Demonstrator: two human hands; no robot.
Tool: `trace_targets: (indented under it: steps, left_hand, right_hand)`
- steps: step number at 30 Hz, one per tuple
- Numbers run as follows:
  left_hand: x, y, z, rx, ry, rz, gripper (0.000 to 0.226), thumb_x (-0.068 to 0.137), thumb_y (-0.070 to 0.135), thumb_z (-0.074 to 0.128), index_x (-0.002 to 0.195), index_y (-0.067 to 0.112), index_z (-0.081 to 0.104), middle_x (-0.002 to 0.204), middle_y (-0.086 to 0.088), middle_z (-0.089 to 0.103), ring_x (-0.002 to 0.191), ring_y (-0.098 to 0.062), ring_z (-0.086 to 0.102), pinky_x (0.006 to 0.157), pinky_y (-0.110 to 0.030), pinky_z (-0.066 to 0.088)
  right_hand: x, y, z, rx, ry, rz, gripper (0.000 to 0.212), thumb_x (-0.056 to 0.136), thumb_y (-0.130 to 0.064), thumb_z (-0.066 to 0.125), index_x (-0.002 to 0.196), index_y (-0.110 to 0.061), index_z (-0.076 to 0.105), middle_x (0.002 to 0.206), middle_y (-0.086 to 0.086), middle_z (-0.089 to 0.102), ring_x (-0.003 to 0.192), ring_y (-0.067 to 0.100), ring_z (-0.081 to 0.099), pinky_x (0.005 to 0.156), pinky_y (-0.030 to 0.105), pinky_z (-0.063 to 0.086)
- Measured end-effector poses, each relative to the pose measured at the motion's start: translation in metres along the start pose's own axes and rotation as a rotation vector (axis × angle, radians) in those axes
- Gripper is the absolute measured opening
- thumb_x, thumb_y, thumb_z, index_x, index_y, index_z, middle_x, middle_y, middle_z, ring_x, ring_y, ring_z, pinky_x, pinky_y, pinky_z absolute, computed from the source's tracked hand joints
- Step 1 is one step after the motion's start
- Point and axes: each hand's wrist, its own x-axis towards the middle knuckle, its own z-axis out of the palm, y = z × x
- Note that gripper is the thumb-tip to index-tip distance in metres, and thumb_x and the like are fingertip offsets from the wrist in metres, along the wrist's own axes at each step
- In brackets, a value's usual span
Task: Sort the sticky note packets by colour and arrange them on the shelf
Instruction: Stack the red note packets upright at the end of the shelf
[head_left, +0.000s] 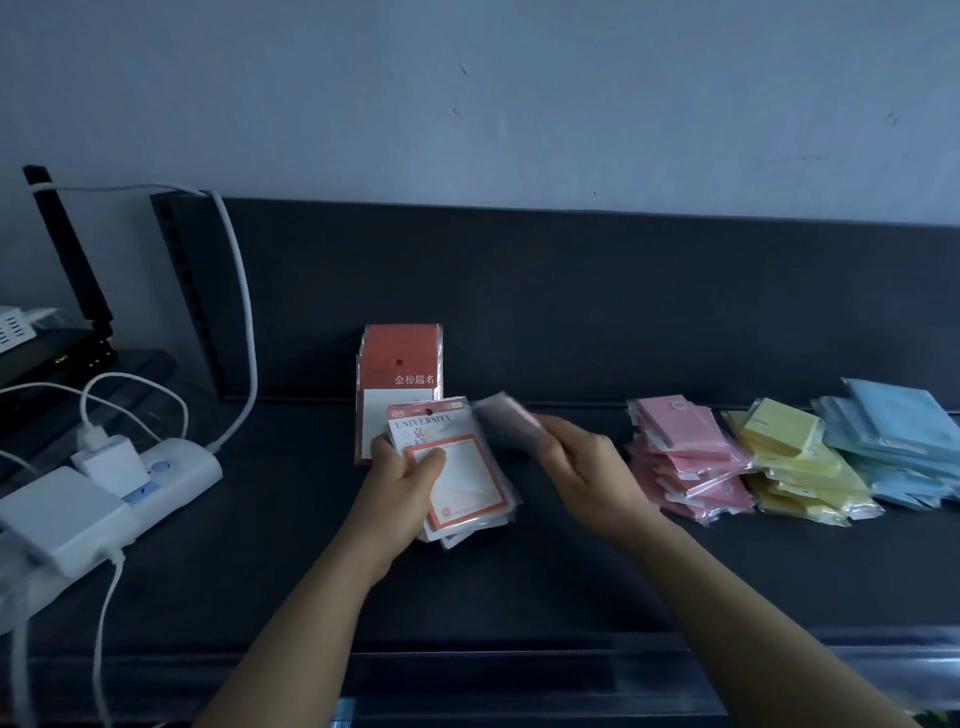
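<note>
I am viewing a dark shelf (519, 582). Well left of the red stack (400, 364), a power strip (176, 478) is lying flat, and a router (62, 353) is sitting behind it. The red stack is standing upright against the shelf's back wall. Just in front of the stack, the left hand (400, 483) is gripping a bundle (467, 483) of white, red-bordered packets, thumb pressing on the top one. Just right of the stack, the right hand (587, 473) is pinching a single packet (506, 421), too blurred for me to tell its colour. Well right of the stack, three heaps are lying side by side: pink pile (685, 457), yellow pile (795, 462), blue pile (893, 441).
</note>
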Motion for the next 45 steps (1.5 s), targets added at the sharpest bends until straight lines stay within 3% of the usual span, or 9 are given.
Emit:
trace_targets:
  steps: [2, 4, 10, 12, 17, 23, 31, 35, 45]
  left_hand:
    - [0.001, 0.000, 0.006, -0.016, -0.019, -0.016, 0.034, 0.099, 0.039, 0.046, 0.124, 0.017, 0.040, 0.111, 0.001, 0.062, 0.096, -0.014, 0.064, 0.079, -0.034, 0.055]
    - [0.003, 0.001, 0.010, -0.033, -0.036, -0.040, 0.042, 0.096, 0.051, 0.046, 0.123, 0.020, 0.039, 0.111, 0.002, 0.062, 0.100, -0.017, 0.064, 0.090, -0.042, 0.053]
    - [0.003, 0.003, 0.010, -0.039, -0.152, 0.018, 0.046, 0.087, 0.022, 0.070, 0.123, 0.019, 0.041, 0.114, 0.002, 0.066, 0.097, -0.011, 0.067, 0.079, -0.028, 0.054]
    - [0.001, 0.004, 0.009, -0.038, -0.207, 0.043, 0.051, 0.088, 0.016, 0.069, 0.127, 0.022, 0.037, 0.113, 0.005, 0.066, 0.097, -0.008, 0.067, 0.078, -0.024, 0.054]
    - [0.001, 0.010, 0.010, 0.035, -0.327, 0.148, 0.055, 0.091, 0.014, 0.064, 0.131, 0.034, 0.034, 0.118, 0.015, 0.064, 0.105, 0.000, 0.063, 0.080, -0.017, 0.052]
    - [0.006, 0.006, 0.017, 0.195, -0.307, 0.165, 0.078, 0.089, 0.017, 0.067, 0.142, 0.038, 0.014, 0.123, 0.022, 0.053, 0.115, 0.001, 0.051, 0.093, -0.021, 0.044]
    - [0.008, -0.002, 0.034, 0.208, -0.359, 0.134, 0.079, 0.093, 0.007, 0.059, 0.147, 0.032, 0.007, 0.132, 0.014, 0.042, 0.101, 0.004, 0.049, 0.062, -0.001, 0.044]
    - [0.012, -0.004, 0.038, 0.262, -0.316, 0.133, 0.074, 0.094, 0.012, 0.057, 0.147, 0.029, 0.009, 0.144, 0.005, 0.039, 0.124, -0.007, 0.043, 0.096, -0.019, 0.041]
    - [0.056, 0.018, 0.068, 0.365, -0.070, 0.261, 0.066, 0.093, 0.011, 0.059, 0.147, 0.021, 0.022, 0.144, 0.003, 0.039, 0.130, -0.012, 0.042, 0.096, -0.020, 0.033]
  right_hand:
    - [-0.006, 0.002, 0.005, 0.013, -0.108, -0.038, 0.030, 0.095, -0.018, 0.054, 0.123, -0.024, 0.062, 0.095, -0.012, 0.069, 0.078, 0.001, 0.062, 0.071, 0.020, 0.051]
    - [-0.012, 0.008, 0.009, -0.005, -0.174, -0.074, 0.040, 0.087, -0.015, 0.066, 0.126, -0.021, 0.063, 0.128, -0.014, 0.059, 0.114, -0.008, 0.055, 0.096, 0.016, 0.046]
    - [-0.012, 0.009, 0.004, 0.073, -0.101, 0.013, 0.049, 0.084, -0.010, 0.069, 0.131, -0.019, 0.058, 0.144, -0.012, 0.043, 0.135, -0.004, 0.035, 0.114, 0.020, 0.028]
    - [-0.010, 0.006, 0.001, 0.193, -0.063, 0.162, 0.069, 0.082, -0.025, 0.073, 0.143, -0.024, 0.040, 0.147, -0.011, 0.039, 0.134, 0.003, 0.039, 0.113, 0.029, 0.033]
    - [-0.010, -0.002, -0.006, 0.537, -0.076, 0.215, 0.037, 0.088, 0.001, 0.062, 0.118, -0.019, 0.052, 0.111, 0.000, 0.069, 0.103, 0.013, 0.067, 0.086, 0.031, 0.056]
    - [-0.015, 0.011, 0.000, 0.478, -0.069, 0.252, 0.052, 0.086, 0.007, 0.061, 0.129, -0.019, 0.047, 0.118, -0.004, 0.065, 0.111, 0.008, 0.062, 0.098, 0.038, 0.051]
    - [-0.014, 0.017, 0.004, 0.419, -0.193, 0.317, 0.076, 0.086, -0.005, 0.057, 0.145, -0.034, 0.019, 0.133, -0.010, 0.053, 0.121, 0.005, 0.053, 0.105, 0.033, 0.043]
    - [-0.014, 0.014, 0.006, 0.313, -0.179, 0.321, 0.068, 0.091, -0.002, 0.053, 0.144, -0.031, 0.021, 0.130, -0.012, 0.053, 0.117, 0.001, 0.052, 0.096, 0.019, 0.041]
    - [0.040, 0.027, -0.002, 0.285, -0.015, 0.311, 0.067, 0.090, 0.002, 0.052, 0.145, -0.023, 0.022, 0.128, -0.011, 0.052, 0.119, 0.004, 0.050, 0.104, 0.028, 0.042]
